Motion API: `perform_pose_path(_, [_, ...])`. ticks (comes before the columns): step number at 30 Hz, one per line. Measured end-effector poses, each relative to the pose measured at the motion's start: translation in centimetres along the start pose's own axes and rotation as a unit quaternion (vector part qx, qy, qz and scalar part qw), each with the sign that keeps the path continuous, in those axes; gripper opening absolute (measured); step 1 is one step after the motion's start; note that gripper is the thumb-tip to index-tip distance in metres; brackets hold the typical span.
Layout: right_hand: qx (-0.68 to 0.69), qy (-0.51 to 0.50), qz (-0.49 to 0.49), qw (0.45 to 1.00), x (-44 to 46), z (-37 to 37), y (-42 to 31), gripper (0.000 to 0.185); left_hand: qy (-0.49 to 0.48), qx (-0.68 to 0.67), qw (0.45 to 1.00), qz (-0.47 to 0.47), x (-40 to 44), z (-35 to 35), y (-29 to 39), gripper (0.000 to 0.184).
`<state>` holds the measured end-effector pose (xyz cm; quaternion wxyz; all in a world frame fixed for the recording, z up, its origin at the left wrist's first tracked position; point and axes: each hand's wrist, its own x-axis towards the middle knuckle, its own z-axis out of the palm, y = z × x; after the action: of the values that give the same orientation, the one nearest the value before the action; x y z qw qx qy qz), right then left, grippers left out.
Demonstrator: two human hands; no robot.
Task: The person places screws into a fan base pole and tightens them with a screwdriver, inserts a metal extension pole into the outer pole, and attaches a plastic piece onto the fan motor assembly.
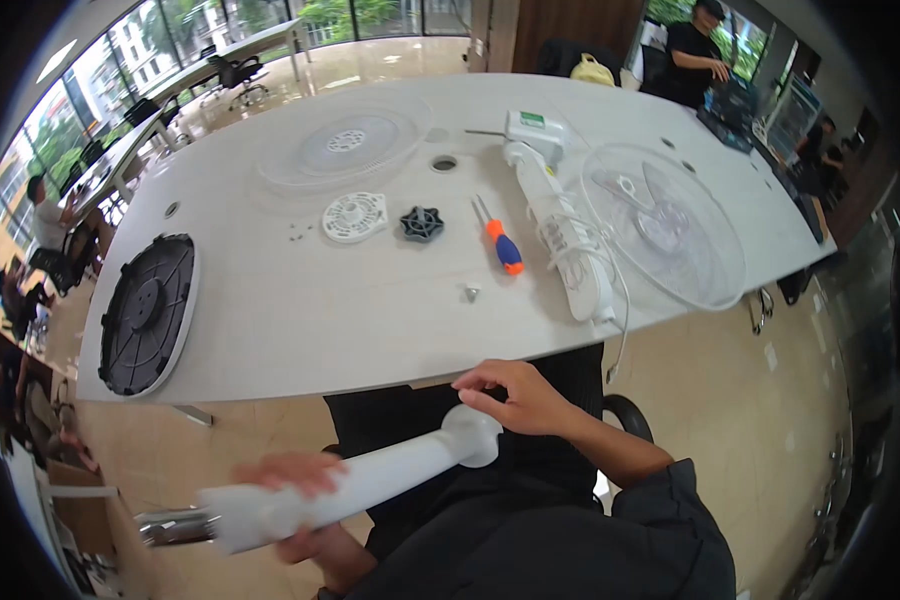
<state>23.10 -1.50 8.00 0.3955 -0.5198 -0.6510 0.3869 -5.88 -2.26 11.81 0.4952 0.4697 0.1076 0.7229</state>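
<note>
A white tube [390, 478] with a flared end and a chrome pipe at its other end lies across my lap. My left hand [305, 495], somewhat blurred, is wrapped round the tube near the chrome end. At the flared end, my right hand [515, 395] rests near the rim with its fingers apart and slightly curled. On the table [270, 340] above lie a small metal cone-like part [471, 293], an orange and blue screwdriver [504, 247], a dark star-shaped knob [422, 224] and a white slotted disc [354, 217].
A dark round-cornered base [148, 315] is at the table's left. Behind lies a clear fan grille [345, 141]; to the right are a white fan body [560, 220] with a cable and a grille with blades [660, 225]. Other people are in the background.
</note>
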Motion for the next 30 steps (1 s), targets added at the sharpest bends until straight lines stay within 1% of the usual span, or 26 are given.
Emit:
perform_pose_path(1, [-0.054,-0.012,0.001,0.998,-1.2,-0.3,0.8,0.027,0.038,-0.015,0.999,0.016,0.4,0.1,1.2,0.048])
perform_pose_path(2, [-0.11,-0.026,0.001,0.994,-2.3,-0.6,1.5,0.027,0.011,-0.04,0.999,0.025,0.8,-0.2,2.3,0.044])
perform_pose_path(3, [-0.109,-0.021,0.006,0.994,-3.3,-0.9,2.1,0.027,0.007,-0.043,0.999,0.019,1.2,-0.5,3.5,0.044])
perform_pose_path(5, [-0.079,-0.02,0.051,0.995,-4.8,-1.5,3.4,0.034,0.073,-0.044,0.995,0.042,1.6,-1.4,5.4,0.043])
perform_pose_path(6, [-0.078,-0.016,0.052,0.995,-5.3,-1.6,4.2,0.034,0.07,-0.045,0.996,0.04,1.6,-2.4,5.9,0.043])
perform_pose_path(7, [0.087,-0.058,0.056,0.993,-5.8,-1.5,5.0,0.049,0.075,-0.081,0.993,0.039,1.6,-3.4,6.4,0.042])
perform_pose_path(8, [0.251,-0.099,0.058,0.961,-6.1,-1.4,5.0,0.066,0.081,-0.116,0.989,0.038,1.8,-4.0,6.8,0.04])
perform_pose_path(9, [0.252,-0.098,0.056,0.961,-6.7,-1.1,4.6,0.066,0.079,-0.114,0.99,0.039,1.9,-4.6,6.8,0.04])
perform_pose_path(11, [0.445,-0.129,0.016,0.886,-7.7,-0.1,1.4,0.099,0.092,-0.22,0.971,0.027,1.8,-5.4,6.1,0.039])
perform_pose_path(12, [0.458,-0.108,0.018,0.882,-7.9,0.3,0.9,0.115,0.097,-0.235,0.967,0.034,1.6,-5.5,5.5,0.037])
perform_pose_path(13, [0.458,-0.108,0.012,0.882,-8.0,0.1,0.0,0.115,0.092,-0.235,0.967,0.037,1.5,-5.2,5.0,0.037])
perform_pose_path(15, [0.525,-0.027,-0.026,0.85,-7.7,-0.9,-1.7,0.116,0.117,-0.284,0.95,0.053,1.1,-3.9,3.8,0.037])
perform_pose_path(17, [0.42,0.059,-0.113,0.899,-8.0,-2.3,-1.8,0.118,0.093,-0.354,0.93,0.031,0.7,-2.2,2.2,0.04])
perform_pose_path(18, [0.408,0.104,-0.131,0.898,-8.7,-3.1,-2.2,0.119,0.077,-0.394,0.916,0.016,0.3,-1.5,1.3,0.041])
perform_pose_path(20, [0.377,0.178,-0.153,0.896,-10.4,-5.1,-3.8,0.122,0.086,-0.331,0.939,-0.021,-0.1,1.2,-0.6,0.044])
perform_pose_path(21, [0.356,0.21,-0.157,0.897,-11.5,-6.5,-4.7,0.124,0.075,-0.284,0.955,-0.049,-0.9,2.1,-1.8,0.047])
perform_pose_path(22, [0.325,0.243,-0.164,0.899,-12.8,-7.7,-5.8,0.125,0.037,-0.296,0.951,-0.081,-2.0,2.9,-2.9,0.06])
perform_pose_path(24, [0.268,0.307,-0.194,0.892,-15.3,-10.2,-6.5,0.125,0.007,-0.265,0.954,-0.141,-4.0,4.5,-5.4,0.059])
perform_pose_path(25, [0.243,0.336,-0.217,0.884,-16.7,-11.4,-6.4,0.125,-0.022,-0.252,0.952,-0.173,-5.0,4.7,-6.8,0.063])
perform_pose_path(26, [0.19,0.351,-0.21,0.892,-18.4,-12.9,-6.6,0.127,-0.052,-0.239,0.948,-0.205,-6.2,4.7,-8.2,0.067])
perform_pose_path(27, [0.136,0.366,-0.203,0.898,-19.7,-13.9,-7.1,0.129,-0.001,-0.286,0.917,-0.28,-8.2,4.9,-9.7,0.067])
perform_pose_path(28, [0.133,0.358,-0.203,0.902,-20.2,-14.4,-8.3,0.129,0.049,-0.336,0.858,-0.385,-9.8,4.3,-10.6,0.059])
perform_pose_path(29, [0.052,0.404,-0.197,0.892,-20.8,-14.9,-9.4,0.131,-0.011,-0.359,0.815,-0.455,-9.2,5.6,-10.0,0.053])
perform_pose_path(30, [-0.028,0.447,-0.189,0.874,-21.3,-15.1,-10.3,0.133,-0.043,-0.367,0.78,-0.505,-9.9,5.5,-11.3,0.054])
